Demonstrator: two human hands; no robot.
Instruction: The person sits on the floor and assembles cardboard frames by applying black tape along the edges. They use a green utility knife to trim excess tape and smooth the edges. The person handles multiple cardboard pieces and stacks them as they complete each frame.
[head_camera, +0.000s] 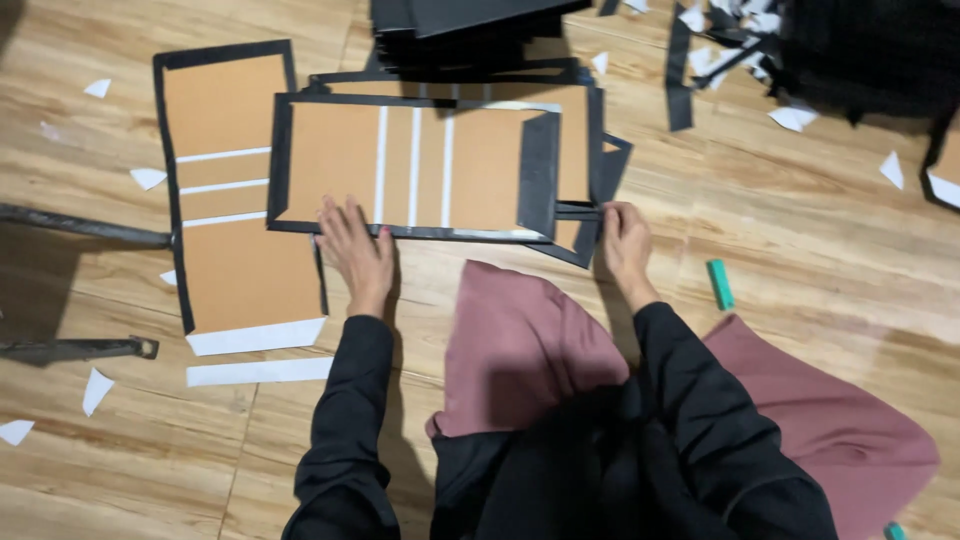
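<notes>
Two hands steadying brown board cover (420, 165): left hand (355, 255) flat, open, pinning near edge; right hand (625, 245) pinching black flap (578, 211).

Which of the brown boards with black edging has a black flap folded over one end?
The board under both hands, lying crosswise. Its right end carries the folded black flap; the lengthwise board to its left shows none.

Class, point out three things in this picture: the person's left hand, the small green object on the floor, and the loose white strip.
left hand (355, 250), head view, back of the hand.
green object (719, 284), head view, its middle.
white strip (259, 372), head view, mid-length.
</notes>
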